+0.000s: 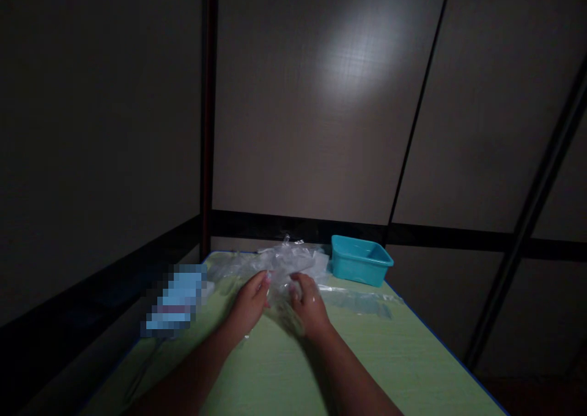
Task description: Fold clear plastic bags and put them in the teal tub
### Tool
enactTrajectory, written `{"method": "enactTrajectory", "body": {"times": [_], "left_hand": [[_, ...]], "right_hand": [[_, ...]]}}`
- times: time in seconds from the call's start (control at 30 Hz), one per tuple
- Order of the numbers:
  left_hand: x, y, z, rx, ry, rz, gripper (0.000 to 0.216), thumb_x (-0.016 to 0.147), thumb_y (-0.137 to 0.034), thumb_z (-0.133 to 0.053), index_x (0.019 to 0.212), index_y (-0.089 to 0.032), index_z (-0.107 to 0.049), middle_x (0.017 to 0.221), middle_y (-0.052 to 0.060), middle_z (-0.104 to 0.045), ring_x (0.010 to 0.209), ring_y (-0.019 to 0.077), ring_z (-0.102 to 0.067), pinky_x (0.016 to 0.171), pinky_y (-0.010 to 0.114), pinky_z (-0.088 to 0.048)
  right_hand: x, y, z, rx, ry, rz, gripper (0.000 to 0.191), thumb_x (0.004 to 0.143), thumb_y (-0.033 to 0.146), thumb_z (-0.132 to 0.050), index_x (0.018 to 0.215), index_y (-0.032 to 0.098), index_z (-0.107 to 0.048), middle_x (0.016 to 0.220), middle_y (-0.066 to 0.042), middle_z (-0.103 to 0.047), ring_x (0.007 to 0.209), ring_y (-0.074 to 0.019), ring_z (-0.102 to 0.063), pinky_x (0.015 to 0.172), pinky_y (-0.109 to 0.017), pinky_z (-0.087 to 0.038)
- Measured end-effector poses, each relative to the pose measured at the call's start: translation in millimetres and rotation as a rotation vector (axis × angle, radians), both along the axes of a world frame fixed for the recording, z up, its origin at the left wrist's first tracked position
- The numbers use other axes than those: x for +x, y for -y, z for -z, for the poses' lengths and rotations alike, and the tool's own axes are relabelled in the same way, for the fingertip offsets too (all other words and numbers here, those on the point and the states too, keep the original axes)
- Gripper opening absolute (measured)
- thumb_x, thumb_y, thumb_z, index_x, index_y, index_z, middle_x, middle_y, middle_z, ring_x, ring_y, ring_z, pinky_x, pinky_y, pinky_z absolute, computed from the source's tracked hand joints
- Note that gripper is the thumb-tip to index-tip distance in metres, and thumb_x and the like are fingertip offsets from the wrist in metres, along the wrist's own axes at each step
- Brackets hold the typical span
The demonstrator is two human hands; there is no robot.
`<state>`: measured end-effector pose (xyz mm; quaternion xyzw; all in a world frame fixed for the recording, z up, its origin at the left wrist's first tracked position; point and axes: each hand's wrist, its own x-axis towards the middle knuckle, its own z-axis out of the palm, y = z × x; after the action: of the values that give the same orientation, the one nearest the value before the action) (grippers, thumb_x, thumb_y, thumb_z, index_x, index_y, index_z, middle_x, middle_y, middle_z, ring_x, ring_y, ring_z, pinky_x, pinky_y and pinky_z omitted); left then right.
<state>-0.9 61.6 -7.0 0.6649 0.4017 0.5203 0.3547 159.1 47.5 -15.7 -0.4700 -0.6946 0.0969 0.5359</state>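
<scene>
My left hand [250,298] is closed, its thumb and fingers pinching the edge of a clear plastic bag [280,293] above the table. Facing it, my right hand [310,306] has its fingers curled round the other side of the same thin, see-through bag. Parts of the bag are blurred, and its contents, if any, cannot be made out. Just beyond both hands lies a loose heap of crumpled clear plastic bags [293,258]. A flat strip of clear plastic [360,301] rests to the right of my right hand.
At the back right of the green table [266,379] stands a teal plastic basin [360,266]. A pixelated light-blue device [177,297] is at the left edge, with a thin cable [144,367] below it. Dark panelled walls [302,128] rise behind.
</scene>
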Motion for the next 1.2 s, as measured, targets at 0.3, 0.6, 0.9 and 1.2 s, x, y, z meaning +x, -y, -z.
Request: {"method": "enactTrajectory", "body": {"times": [0.3,0.6,0.9,1.2], "left_hand": [[3.8,3.5,-0.6,-0.328,0.268,0.117,0.046,0.076,-0.052,-0.057,0.111,-0.022,-0.051,0.085,0.001,-0.058,0.047,0.0087,-0.051,0.043,0.02,-0.039],[0.6,11.5,-8.7,-0.486,0.391,0.334,0.064,0.086,-0.064,-0.023,0.106,-0.014,-0.057,0.09,0.01,-0.063,0.056,0.0158,-0.057,0.048,0.027,-0.045],[4.1,8.0,-1.8,-0.448,0.319,0.202,0.036,0.071,-0.04,-0.067,0.097,-0.016,-0.061,0.083,0.004,-0.066,0.05,0.0118,-0.057,0.044,0.02,-0.041],[-9.3,1.4,-9.6,-0.318,0.491,0.079,0.034,0.079,-0.043,-0.057,0.095,-0.013,-0.063,0.101,0.01,-0.066,0.096,0.0244,-0.06,0.073,0.029,-0.048]], "right_hand": [[11.3,-1.7,-13.5,-0.2,-0.554,-0.053,0.05,0.089,0.057,-0.023,0.121,0.024,-0.045,0.096,-0.005,-0.058,0.09,-0.0204,-0.057,0.079,-0.034,-0.042],[-6.3,6.8,-7.3,-0.13,-0.122,-0.203,0.019,0.074,0.02,-0.057,0.093,0.02,-0.06,0.076,0.001,-0.058,0.069,-0.0144,-0.053,0.062,-0.023,-0.04],[7.8,0.2,-11.6,-0.028,-0.071,0.049,0.006,0.076,0.022,-0.051,0.073,0.019,-0.055,0.075,0.0,-0.052,0.064,-0.0146,-0.048,0.06,-0.025,-0.038],[22.3,-8.2,-7.2,0.026,-0.155,0.34,0.008,0.079,0.025,-0.046,0.08,0.019,-0.052,0.084,-0.008,-0.051,0.081,-0.0243,-0.049,0.074,-0.037,-0.039]]}}
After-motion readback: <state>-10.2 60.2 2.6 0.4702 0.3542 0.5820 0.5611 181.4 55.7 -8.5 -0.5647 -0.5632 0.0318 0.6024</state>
